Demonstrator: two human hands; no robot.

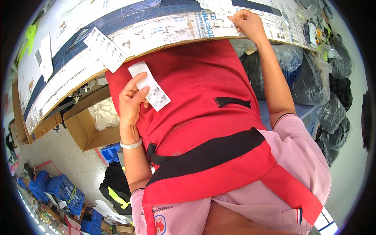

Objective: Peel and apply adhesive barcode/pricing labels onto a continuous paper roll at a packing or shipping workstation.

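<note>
My left hand (pixel 132 98), a pale bangle at its wrist, pinches a white label strip (pixel 159 98) between thumb and fingers. Small barcodes are printed on the strip's lower end, and it hangs over the red apron (pixel 184 74). Over the worn white table (pixel 164 29), my right hand (pixel 248 25) is closed with thumb and fingertips together. A small pale bit shows at those fingertips, too small to name. Just left of them lies a white paper (pixel 217 7). A sheet of printed labels (pixel 105 49) overhangs the table edge left of my left hand.
Another white label strip (pixel 45 58) lies at the table's left. Below it stands an open cardboard box (pixel 84 131) with white material inside. Blue crates (pixel 64 192) and a black bag (pixel 115 188) are on the floor. Dark plastic bags (pixel 309 78) crowd the right side.
</note>
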